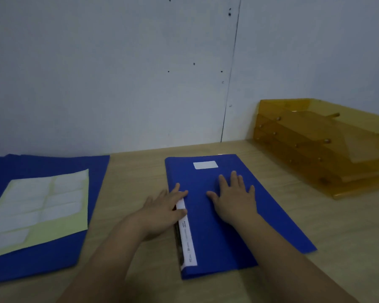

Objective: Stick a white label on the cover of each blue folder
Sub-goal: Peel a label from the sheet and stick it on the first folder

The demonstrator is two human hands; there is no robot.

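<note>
While both hands rest on the blue folder at the lower centre of the frame, a white label sits stuck near the top of its cover. The right hand lies flat on the cover with fingers spread straight. The left hand presses along the white spine strip, fingers extended. At the left, a sheet of labels lies on another blue folder. An amber tray stack stands at the right on the wooden desk.
</note>
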